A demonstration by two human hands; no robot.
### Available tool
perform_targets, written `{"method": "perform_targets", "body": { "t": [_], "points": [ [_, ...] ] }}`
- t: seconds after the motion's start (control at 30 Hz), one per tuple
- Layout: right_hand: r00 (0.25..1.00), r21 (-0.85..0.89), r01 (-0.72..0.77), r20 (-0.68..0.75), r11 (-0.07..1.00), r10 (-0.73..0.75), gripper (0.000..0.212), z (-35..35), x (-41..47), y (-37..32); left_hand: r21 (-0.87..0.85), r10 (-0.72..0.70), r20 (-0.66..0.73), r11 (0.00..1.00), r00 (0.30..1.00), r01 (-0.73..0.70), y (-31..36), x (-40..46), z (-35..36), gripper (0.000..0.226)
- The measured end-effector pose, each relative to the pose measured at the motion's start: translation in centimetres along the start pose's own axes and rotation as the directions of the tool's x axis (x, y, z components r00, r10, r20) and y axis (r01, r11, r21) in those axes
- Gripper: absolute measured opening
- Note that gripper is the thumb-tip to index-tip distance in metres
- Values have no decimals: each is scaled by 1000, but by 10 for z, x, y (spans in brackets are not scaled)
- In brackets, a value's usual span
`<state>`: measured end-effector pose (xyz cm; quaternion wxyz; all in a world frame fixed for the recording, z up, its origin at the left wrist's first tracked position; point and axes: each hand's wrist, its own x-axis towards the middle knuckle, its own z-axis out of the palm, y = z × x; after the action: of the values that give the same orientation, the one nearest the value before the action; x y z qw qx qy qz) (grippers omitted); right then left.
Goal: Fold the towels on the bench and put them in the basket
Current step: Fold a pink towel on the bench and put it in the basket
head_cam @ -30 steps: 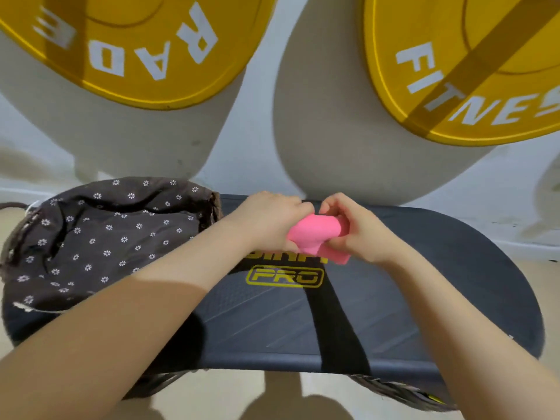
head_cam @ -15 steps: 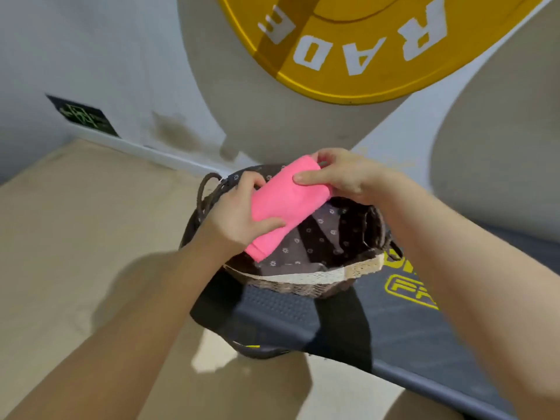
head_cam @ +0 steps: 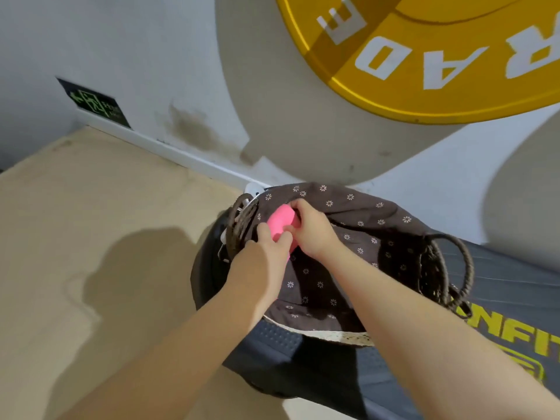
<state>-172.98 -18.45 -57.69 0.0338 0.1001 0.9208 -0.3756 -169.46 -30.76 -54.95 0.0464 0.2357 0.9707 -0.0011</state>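
Both the left hand (head_cam: 266,253) and right hand (head_cam: 312,228) grip the folded pink towel (head_cam: 280,224) inside the lined wicker basket (head_cam: 436,268), placement nearly done, release remaining.

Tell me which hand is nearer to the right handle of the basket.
Right. The right hand grips the pink towel inside the basket, closer to that handle; the left hand is farther left.

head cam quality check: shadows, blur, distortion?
Head view: hard light, crisp arm shadow on the floor; wide-angle bend in the baseboard and yellow weight plate; slight softness on both hands and the pink towel; basket lining dark.
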Motion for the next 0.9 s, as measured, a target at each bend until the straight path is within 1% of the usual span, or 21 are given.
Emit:
{"method": "perform_targets", "body": {
  "t": [0.03, 0.07, 0.1, 0.13, 0.17, 0.23, 0.27, 0.3, 0.33, 0.4, 0.43, 0.47, 0.5, 0.57, 0.63, 0.67, 0.73, 0.77, 0.8, 0.87, 0.9],
  "points": [
    [999, -57, -23, -27, 998, 22, 36, 5, 0, 2, 31, -3, 12, 1000, 1000, 2, 0, -1, 0, 55],
    [995, -124, -53, -89, 991, 42, 36, 7, -2, 3, 48, 34, 22, 998, 999, -35, -1, -1, -2, 53],
    [985, -181, -90, -159, 979, 61, 37, 8, -3, 4, 145, 84, -7, 986, 996, -82, 2, 1, -6, 44],
    [976, -199, -122, -205, 972, 81, 36, 8, -6, 4, 284, 127, -11, 951, 992, -119, 1, 2, -2, 33],
    [972, -177, -139, -213, 974, 100, 30, 6, -8, 4, 344, 190, -41, 924, 981, -164, 2, 4, -2, 33],
    [986, -147, -95, -149, 985, 73, 11, 2, -14, 6, 425, 299, 55, 856, 953, -293, 5, 4, -9, 32],
    [995, -143, -29, -102, 989, 15, 9, 0, -17, 9, 400, 360, 147, 830, 921, -388, 6, 6, -12, 33],
    [997, -112, 53, -54, 992, -59, 15, -2, -20, 13, 357, 392, 249, 813, 886, -460, 7, 8, -7, 34],
    [992, -68, 124, 2, 990, -124, 25, -3, -22, 18, 339, 394, 306, 805, 867, -486, 4, 13, 1, 33],
    [972, -45, 215, 102, 976, -210, 45, -3, -25, 26, 367, 322, 399, 802, 858, -472, 1, 19, 5, 33],
    [965, -73, 237, 130, 969, -226, 52, -2, -26, 30, 376, 308, 392, 807, 867, -456, 0, 21, 6, 33],
    [961, -106, 244, 157, 964, -226, 59, -1, -29, 31, 337, 268, 391, 849, 881, -407, -1, 20, 4, 33],
    [964, -142, 219, 187, 965, -191, 64, -1, -32, 31, 312, 259, 371, 870, 892, -382, 0, 21, 4, 34],
    [969, -194, 143, 229, 971, -97, 69, -2, -37, 29, 354, 296, 365, 833, 883, -426, -1, 19, 2, 38],
    [961, -165, 114, 268, 980, -67, 67, -6, -39, 26, 297, 240, 352, 888, 905, -351, -1, 14, -7, 46],
    [956, -128, 133, 280, 983, -93, 63, -10, -41, 25, 267, 223, 326, 910, 919, -316, -1, 13, -11, 50],
    [959, -31, 187, 223, 982, -176, 47, -26, -45, 22, 239, 258, 168, 926, 952, -293, 6, 12, -20, 63],
    [971, 13, 187, 146, 982, -187, 40, -37, -49, 21, 241, 260, 111, 929, 959, -279, 12, 11, -26, 66],
    [983, 57, 173, 59, 983, -176, 34, -49, -55, 21, 246, 264, 98, 928, 960, -280, 22, 10, -31, 59],
    [988, 144, 144, -82, 979, -133, 28, -75, -65, 24, 213, 240, 158, 939, 958, -270, 45, 8, -34, 39],
    [982, 176, 147, -143, 973, -122, 26, -87, -69, 26, 179, 254, 125, 945, 959, -274, 57, 7, -33, 31]
  ]
}}
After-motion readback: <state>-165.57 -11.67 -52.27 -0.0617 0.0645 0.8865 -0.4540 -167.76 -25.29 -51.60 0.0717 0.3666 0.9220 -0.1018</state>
